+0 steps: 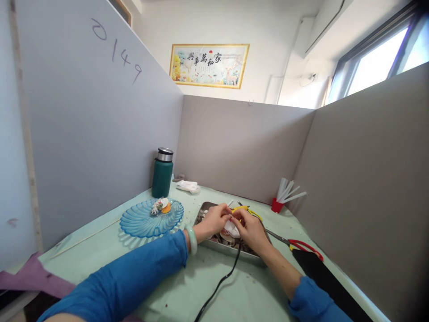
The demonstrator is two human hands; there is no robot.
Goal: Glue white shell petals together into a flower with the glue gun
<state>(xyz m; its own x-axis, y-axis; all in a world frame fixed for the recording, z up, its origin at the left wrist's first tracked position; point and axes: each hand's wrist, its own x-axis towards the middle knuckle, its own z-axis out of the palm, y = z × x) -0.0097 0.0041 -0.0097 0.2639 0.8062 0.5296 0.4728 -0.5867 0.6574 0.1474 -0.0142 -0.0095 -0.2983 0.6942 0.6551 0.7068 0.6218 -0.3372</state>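
My left hand [216, 221], with a pale green bangle [191, 239] at the wrist, is over a metal tray [219, 248]. Its fingers are pinched together. My right hand [251, 229] meets it there, fingertips also pinched close. Whatever small thing lies between them is too small and covered to name. Just below the fingers a white shell-like piece [231, 228] shows, among brownish shells in the tray. A black cord [221, 281] runs from the tray toward me. Behind my right hand, yellow handles [256, 214] of a tool stick out.
On the left stands a blue glass plate [136, 220] bearing a small shell ornament [161, 206], with a green bottle [162, 174] behind. To the right are red-handled scissors [306, 247], a black sheet [321, 279] and a red cup [277, 205] of white sticks. Grey partitions surround the table.
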